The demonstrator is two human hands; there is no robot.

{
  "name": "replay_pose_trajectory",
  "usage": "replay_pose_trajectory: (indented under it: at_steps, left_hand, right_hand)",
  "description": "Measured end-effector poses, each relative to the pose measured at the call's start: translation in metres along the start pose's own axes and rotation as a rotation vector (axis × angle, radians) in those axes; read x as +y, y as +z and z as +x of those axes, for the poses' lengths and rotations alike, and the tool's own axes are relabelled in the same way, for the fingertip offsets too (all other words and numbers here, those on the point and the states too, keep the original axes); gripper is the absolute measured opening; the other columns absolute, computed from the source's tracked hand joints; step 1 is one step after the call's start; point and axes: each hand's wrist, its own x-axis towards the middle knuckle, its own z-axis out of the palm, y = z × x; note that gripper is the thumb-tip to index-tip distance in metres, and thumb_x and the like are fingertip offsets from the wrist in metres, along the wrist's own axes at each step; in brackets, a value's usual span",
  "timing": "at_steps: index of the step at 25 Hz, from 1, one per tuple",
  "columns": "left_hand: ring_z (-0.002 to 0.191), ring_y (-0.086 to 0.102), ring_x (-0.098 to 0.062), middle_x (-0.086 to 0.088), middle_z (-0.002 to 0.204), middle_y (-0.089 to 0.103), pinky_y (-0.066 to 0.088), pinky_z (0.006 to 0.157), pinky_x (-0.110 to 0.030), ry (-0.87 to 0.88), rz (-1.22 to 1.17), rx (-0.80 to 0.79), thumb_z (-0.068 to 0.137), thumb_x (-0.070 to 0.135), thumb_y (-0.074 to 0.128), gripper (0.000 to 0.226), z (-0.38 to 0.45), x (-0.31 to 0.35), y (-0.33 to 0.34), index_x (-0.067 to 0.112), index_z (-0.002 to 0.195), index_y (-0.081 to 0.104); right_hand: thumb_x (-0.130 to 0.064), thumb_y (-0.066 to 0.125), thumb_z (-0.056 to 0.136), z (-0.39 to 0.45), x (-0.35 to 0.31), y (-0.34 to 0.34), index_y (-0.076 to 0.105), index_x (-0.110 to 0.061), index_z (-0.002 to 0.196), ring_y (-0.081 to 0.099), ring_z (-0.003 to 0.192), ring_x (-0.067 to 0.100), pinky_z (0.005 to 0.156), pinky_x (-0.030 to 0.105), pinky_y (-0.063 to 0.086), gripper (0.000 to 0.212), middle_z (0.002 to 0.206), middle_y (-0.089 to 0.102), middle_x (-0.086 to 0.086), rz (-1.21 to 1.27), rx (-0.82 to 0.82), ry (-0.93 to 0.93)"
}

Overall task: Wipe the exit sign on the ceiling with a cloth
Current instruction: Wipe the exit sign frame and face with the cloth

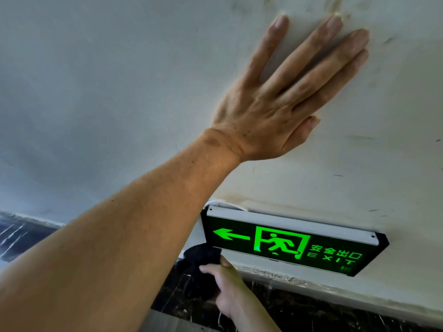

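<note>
A black exit sign point(294, 243) with a glowing green arrow, running figure and "EXIT" lettering hangs from the white ceiling on a white top rail. My left hand point(282, 97) lies flat against the ceiling above the sign, fingers spread, holding nothing. My right hand point(223, 283) reaches up from below and grips a dark cloth point(201, 262) bunched at the sign's lower left corner. My left forearm hides part of the cloth, and I cannot tell whether the cloth touches the sign.
The white ceiling point(107, 92) shows smudges and scuff marks near my left fingertips. A white cable point(230, 204) loops above the sign's left end. Dark marble wall point(335, 312) runs below the ceiling edge, with more of it at the far left.
</note>
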Motion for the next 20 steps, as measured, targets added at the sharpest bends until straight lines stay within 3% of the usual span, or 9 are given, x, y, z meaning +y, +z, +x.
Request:
replay_pose_trajectory:
  at_steps: [3,5,8,11,13,16,20]
  left_hand:
    - [0.141,0.035,-0.034,-0.007,0.152,0.038,0.008,0.121,-0.058,-0.007,0.011,-0.013,0.088,0.036,0.052,0.069,0.000,0.001,-0.003,0.009,0.150,0.038]
    - [0.142,0.036,-0.034,-0.008,0.153,0.041,0.013,0.121,-0.060,-0.009,0.015,-0.016,0.091,0.036,0.049,0.066,-0.001,0.002,-0.004,0.008,0.150,0.039]
    - [0.143,0.035,-0.034,-0.008,0.154,0.038,0.015,0.120,-0.061,-0.002,0.040,-0.010,0.094,0.037,0.044,0.064,-0.002,0.001,-0.004,0.008,0.151,0.039]
    - [0.144,0.033,-0.033,-0.008,0.156,0.033,0.015,0.120,-0.061,-0.002,0.075,0.003,0.097,0.038,0.040,0.064,-0.003,0.000,-0.003,0.008,0.153,0.036]
    - [0.144,0.032,-0.033,-0.008,0.156,0.032,0.015,0.120,-0.061,0.001,0.090,0.006,0.097,0.038,0.040,0.065,-0.004,0.000,-0.003,0.008,0.154,0.035]
    - [0.145,0.032,-0.033,-0.008,0.157,0.031,0.016,0.119,-0.062,0.010,0.103,0.013,0.098,0.038,0.039,0.065,-0.005,0.000,-0.003,0.007,0.155,0.034]
    - [0.145,0.031,-0.034,-0.009,0.158,0.031,0.016,0.119,-0.062,0.023,0.123,0.014,0.098,0.038,0.040,0.066,-0.005,-0.001,-0.003,0.007,0.155,0.033]
  right_hand:
    - [0.002,0.069,0.075,-0.010,0.015,0.001,0.071,-0.016,0.103,0.071,0.090,0.034,0.073,0.044,0.058,0.033,0.096,0.076,0.015,-0.053,-0.082,-0.047]
    - [0.000,0.073,0.074,-0.019,0.024,-0.010,0.073,-0.017,0.099,0.073,0.085,0.027,0.070,0.038,0.059,0.030,0.091,0.078,0.009,-0.061,-0.020,-0.140]
    - [-0.006,0.079,0.065,-0.040,0.029,-0.044,0.072,-0.015,0.101,0.071,0.090,0.032,0.087,0.048,0.055,0.038,0.092,0.077,0.012,-0.039,0.168,-0.303]
    - [-0.003,0.080,0.072,-0.074,0.025,-0.086,0.062,-0.017,0.114,0.068,0.095,0.027,0.094,0.051,0.050,0.047,0.100,0.074,0.009,0.013,0.428,-0.478]
    - [-0.002,0.078,0.074,-0.100,0.017,-0.110,0.058,-0.019,0.116,0.067,0.094,0.015,0.091,0.044,0.052,0.049,0.103,0.072,0.003,0.017,0.620,-0.642]
    - [-0.013,0.080,0.074,-0.126,-0.001,-0.136,0.057,-0.029,0.112,0.061,0.091,-0.001,0.078,0.023,0.046,0.047,0.103,0.067,-0.005,0.022,0.862,-0.844]
    - [-0.031,0.075,0.078,-0.134,-0.022,-0.158,0.053,-0.037,0.120,0.055,0.097,0.006,0.084,0.031,0.045,0.048,0.114,0.056,-0.006,-0.042,1.008,-0.940]
